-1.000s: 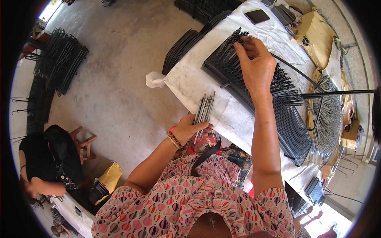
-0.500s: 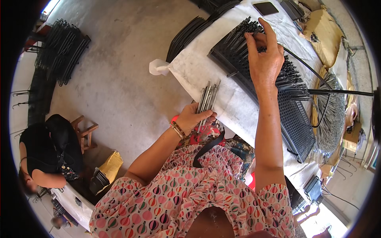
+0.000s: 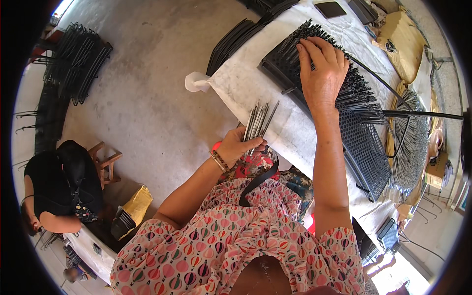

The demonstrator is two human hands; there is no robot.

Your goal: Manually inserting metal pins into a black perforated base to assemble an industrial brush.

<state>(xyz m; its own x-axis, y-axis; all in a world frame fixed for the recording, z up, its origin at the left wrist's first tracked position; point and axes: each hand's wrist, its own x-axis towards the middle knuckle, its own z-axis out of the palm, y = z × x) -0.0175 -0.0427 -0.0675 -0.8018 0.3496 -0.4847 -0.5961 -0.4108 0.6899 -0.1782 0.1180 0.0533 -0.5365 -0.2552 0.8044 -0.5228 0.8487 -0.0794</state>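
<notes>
My left hand (image 3: 238,147) is closed around a bundle of thin grey metal rods (image 3: 256,120), which fan out upward between thumb and fingers beside the table's edge. To the right, my right hand (image 3: 323,73) reaches over a dense row of thin black rods (image 3: 361,96). Its fingers are bent, with thumb and fingertips close together at the rod tips; whatever they pinch is hidden. The black rods lean in a long black perforated metal tray (image 3: 366,142), whose bare mesh shows toward the near right.
A white-covered table (image 3: 236,73) bears the tray and a flat dark tablet-like object (image 3: 330,10). Curved black wire frames (image 3: 228,46) lie at its far left. A large bundle of grey wires (image 3: 410,147) lies right. At left, a person in black (image 3: 61,184) sits near a wooden stool (image 3: 109,162).
My right hand has moved slightly left and down onto the rod tips, its raised index finger now bent in. In my left hand, one rod has tilted outward to the right.
</notes>
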